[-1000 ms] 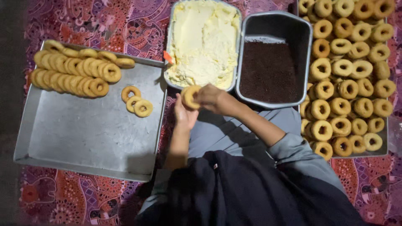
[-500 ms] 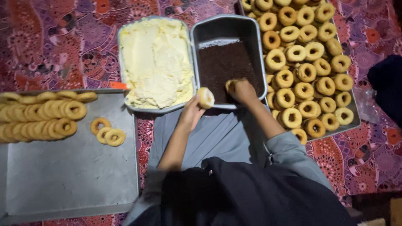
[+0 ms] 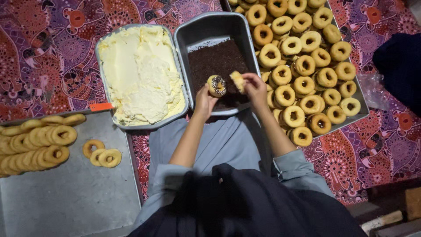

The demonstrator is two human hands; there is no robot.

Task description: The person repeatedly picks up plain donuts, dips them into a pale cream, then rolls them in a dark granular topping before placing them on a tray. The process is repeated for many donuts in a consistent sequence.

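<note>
My left hand [image 3: 204,102] holds a doughnut half [image 3: 216,85] whose creamed face is partly coated with chocolate sprinkles. My right hand [image 3: 254,87] holds the other doughnut half [image 3: 238,81], cream side showing. Both hands hover over the near end of the grey tin of chocolate sprinkles [image 3: 184,48]. Left of it is a tin of pale yellow cream [image 3: 99,57].
A metal tray [image 3: 357,116] at the right is packed with several plain ring doughnuts. A flat tray [image 3: 66,193] at the left carries rows of sliced doughnuts and three loose ones [image 3: 101,153]. A patterned purple cloth [image 3: 44,52] lies under everything. A dark bundle [image 3: 401,66] sits far right.
The doughnut in my left hand has gained sprinkles on its face. My right hand came out of the sprinkle tin holding the second half. The view shifted slightly.
</note>
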